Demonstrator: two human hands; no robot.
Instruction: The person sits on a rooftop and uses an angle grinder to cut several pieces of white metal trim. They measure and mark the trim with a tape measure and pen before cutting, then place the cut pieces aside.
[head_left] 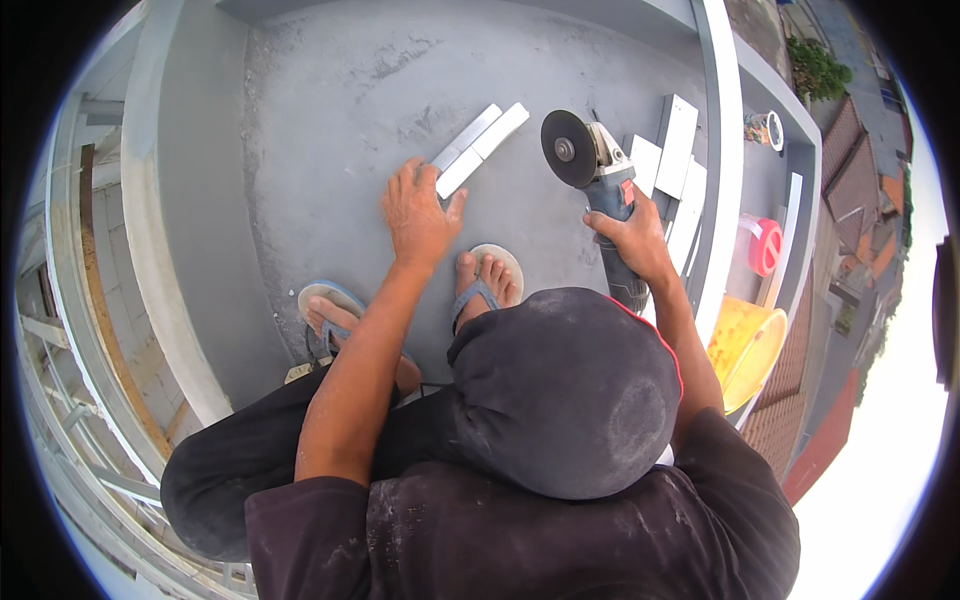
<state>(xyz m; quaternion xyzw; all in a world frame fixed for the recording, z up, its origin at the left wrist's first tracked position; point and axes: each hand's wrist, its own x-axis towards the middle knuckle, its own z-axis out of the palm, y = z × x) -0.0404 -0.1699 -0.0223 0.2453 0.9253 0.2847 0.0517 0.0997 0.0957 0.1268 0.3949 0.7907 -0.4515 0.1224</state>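
My right hand [637,236] grips the body of an angle grinder [607,195], its fingers wrapped round the blue-grey housing. The grinder's dark round disc [566,149] points to the left, raised away from the white bar. On the grey floor lies the short white bar [484,150], slanting away to the right, with a grey side face and a dark line across it. My left hand [418,212] is at the bar's near end, fingers on one side and thumb on the other. Part of its grip is hard to make out.
Several white cut pieces [680,145] lie at the right beside a pale ledge [722,150]. Beyond it stand a yellow bucket [745,350], a pink-lidded container [766,247] and a small tub [765,130]. A grey wall [205,200] rises at the left. My sandalled feet [485,280] are close by.
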